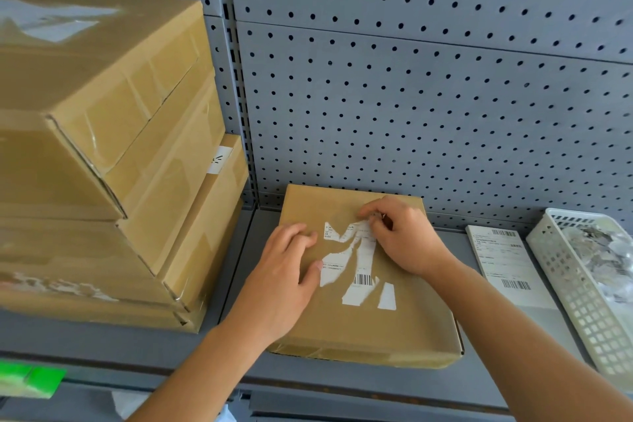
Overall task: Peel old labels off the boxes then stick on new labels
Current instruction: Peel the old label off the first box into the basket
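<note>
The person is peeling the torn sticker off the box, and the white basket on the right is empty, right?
Not quite. The white basket isn't empty: the head view shows torn paper scraps piled in it. The rest holds: the right hand pinches the torn sticker on the box, and the basket is on the right.
</note>
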